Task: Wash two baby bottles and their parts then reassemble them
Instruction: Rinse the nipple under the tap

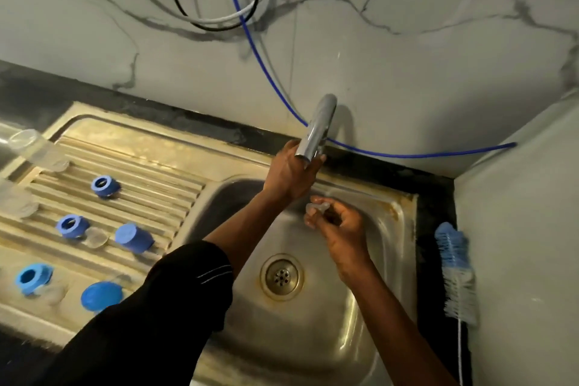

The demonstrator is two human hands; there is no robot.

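The sink [395, 263] has a drain strainer [282, 276] at the middle of its bowl, and both hands hang over the bowl's far half. On the drainboard [156, 172] to the left, two clear bottles lie on their sides at the left edge, one bottle [33, 146] at the far left corner and a second bottle [15, 200] nearer; whether anything is in them cannot be told. Loose parts are spread over the ribs: a blue ring [105, 186] toward the far side, another ring [72, 226] with a clear spare nipple [95, 236] touching it, and a blue cap [134, 239] just beside that. Toward the near left corner are a third ring [31, 277] and a second cap [100, 295].

The right hand [343, 233] pinches a clear nipple [318, 207] between the thumb and curled fingertips [310, 221]; the nipple juts out past them toward the far side, below the faucet [316, 130]. The left hand [291, 174] reaches up to the faucet, its fingertips hidden behind the spout, so its grip cannot be told.

A bottle brush [456, 266] lies on the counter along the sink's right edge.
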